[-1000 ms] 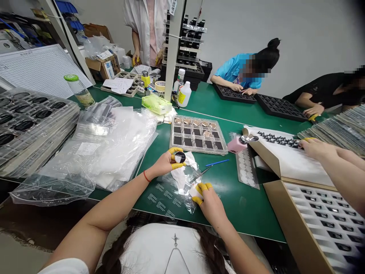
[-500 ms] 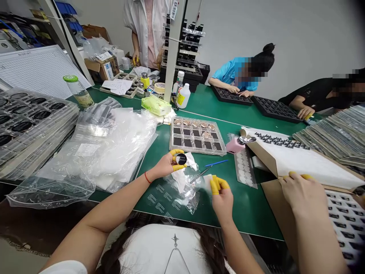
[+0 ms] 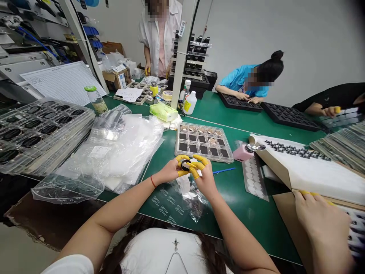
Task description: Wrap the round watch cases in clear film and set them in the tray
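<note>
The left hand [image 3: 172, 170] pinches a disc [image 3: 185, 166]. From the right, the right hand [image 3: 207, 179] is bent close; I can't tell if it pinches.

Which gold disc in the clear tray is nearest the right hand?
The lone gold disc in the middle row of the clear tray, fourth slot from left; the other five discs fill the far row, farther from the right hand.

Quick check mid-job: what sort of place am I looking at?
Most likely a small-parts assembly or finishing workshop: shiny round parts sit in a clear compartment tray on a green bench, and a co-worker in blue handles a black tray.
</note>
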`<state>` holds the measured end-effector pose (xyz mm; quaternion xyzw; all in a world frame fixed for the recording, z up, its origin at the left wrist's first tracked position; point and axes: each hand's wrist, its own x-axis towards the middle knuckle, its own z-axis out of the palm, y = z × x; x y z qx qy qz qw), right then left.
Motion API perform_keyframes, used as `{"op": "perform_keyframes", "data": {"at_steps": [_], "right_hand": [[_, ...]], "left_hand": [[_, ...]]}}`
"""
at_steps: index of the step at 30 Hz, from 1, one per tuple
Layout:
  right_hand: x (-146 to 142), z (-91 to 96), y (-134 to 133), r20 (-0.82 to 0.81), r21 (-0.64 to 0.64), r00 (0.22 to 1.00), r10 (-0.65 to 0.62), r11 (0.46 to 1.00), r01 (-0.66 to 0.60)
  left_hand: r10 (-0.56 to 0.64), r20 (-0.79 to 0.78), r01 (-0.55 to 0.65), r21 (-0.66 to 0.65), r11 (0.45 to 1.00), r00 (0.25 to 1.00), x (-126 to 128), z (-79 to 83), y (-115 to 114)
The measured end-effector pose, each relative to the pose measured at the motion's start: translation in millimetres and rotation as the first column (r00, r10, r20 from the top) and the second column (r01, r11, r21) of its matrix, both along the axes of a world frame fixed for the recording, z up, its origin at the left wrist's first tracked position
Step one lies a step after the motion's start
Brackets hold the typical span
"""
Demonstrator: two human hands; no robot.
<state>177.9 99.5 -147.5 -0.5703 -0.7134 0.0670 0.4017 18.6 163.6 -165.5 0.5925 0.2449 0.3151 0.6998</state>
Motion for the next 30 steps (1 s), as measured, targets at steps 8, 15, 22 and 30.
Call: {"op": "perform_keyframes", "data": {"at_steps": [8,15,22,30], "right_hand": [[-3.5,-5.3,-13.1,0.215,0.025,0.976,-0.029,0.999,0.024],[-7.2,-7.0,-16.0,0.309,0.120,0.945,-0.108,0.990,0.074],[-8.8,-8.5,-7.8,0.306,0.095,0.937,-0.167,0.985,0.144],[-5.5,-12.2,4.3,0.325,0.171,0.915,-0.239,0.966,0.192]], "left_hand": [[0.033,-0.111,-0.019,0.118,0.993,0.993,1.4,-1.4,0.2],[0.034,-0.131,-0.022,0.091,0.996,0.991,1.7,-3.7,0.1],[0.010,-0.120,-0.001,0.071,0.997,0.993,3.3,-8.7,-1.4],[0.003,-0.110,0.007,0.086,0.996,0.994,3.6,-10.0,-0.2]]}}
